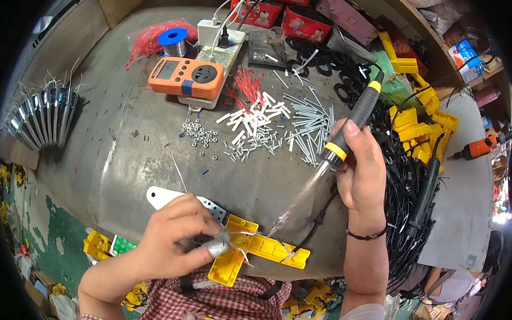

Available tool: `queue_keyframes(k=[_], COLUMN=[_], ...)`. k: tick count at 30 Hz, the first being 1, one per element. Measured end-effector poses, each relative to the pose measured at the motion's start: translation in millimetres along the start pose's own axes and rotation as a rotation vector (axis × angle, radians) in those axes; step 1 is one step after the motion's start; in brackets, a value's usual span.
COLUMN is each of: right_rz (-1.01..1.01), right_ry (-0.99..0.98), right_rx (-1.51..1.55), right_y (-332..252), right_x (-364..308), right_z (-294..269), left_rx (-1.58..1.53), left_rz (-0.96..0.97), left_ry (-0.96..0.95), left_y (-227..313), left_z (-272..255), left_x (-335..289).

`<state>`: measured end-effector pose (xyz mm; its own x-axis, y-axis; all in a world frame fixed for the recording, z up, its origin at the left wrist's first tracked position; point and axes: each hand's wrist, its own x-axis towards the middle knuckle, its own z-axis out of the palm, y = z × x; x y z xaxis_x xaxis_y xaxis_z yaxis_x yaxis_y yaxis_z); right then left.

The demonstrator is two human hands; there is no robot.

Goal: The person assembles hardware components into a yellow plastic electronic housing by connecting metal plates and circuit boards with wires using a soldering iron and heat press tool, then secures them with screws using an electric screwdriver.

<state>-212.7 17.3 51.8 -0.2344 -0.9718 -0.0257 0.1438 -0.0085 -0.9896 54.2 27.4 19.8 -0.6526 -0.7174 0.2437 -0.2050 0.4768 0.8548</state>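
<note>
My right hand [362,163] grips a soldering iron [356,115] by its black and yellow handle. Its blurred metal tip slants down to the wires over an open yellow plastic housing [278,250]. Beside the housing, my left hand [183,233] is closed in a pinch, the thumb wrapped in something grey. A thin strand of solder wire [179,167] sticks out above this hand; the fingers partly hide it. Blue, white and red thin wires [242,251] lie in the housing, and a black cord [317,221] enters it. A white perforated metal plate [163,197] runs beneath my left hand.
An orange meter [185,78], a blue solder spool [173,41] and a power strip [229,52] stand at the back. Screws [311,122], nuts [200,134] and white sleeves [252,117] lie mid-table. Black cables [398,199] and yellow housings [418,126] crowd the right; metal blades [46,116] stand left.
</note>
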Motion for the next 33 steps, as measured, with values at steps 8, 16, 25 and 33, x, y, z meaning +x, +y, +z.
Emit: queue_keyframes(k=[8, 16, 25, 33], right_rz=[0.122, 0.112, 0.104, 0.108], right_ry=[-0.124, -0.124, -0.176, -0.16], right_rx=[-0.003, -0.068, -0.094, -0.113], right_y=[6, 7, 11, 10], right_x=[-24, -27, -26, -25], right_z=[18, 24, 18, 20], left_rx=[-0.058, -0.042, -0.046, -0.041], left_rz=[0.035, 0.024, 0.027, 0.019], left_ry=[-0.005, 0.008, -0.033, -0.037], left_y=[-2, -2, -1, 0], left_z=[9, 12, 16, 19], left_x=[-18, -17, -16, -15])
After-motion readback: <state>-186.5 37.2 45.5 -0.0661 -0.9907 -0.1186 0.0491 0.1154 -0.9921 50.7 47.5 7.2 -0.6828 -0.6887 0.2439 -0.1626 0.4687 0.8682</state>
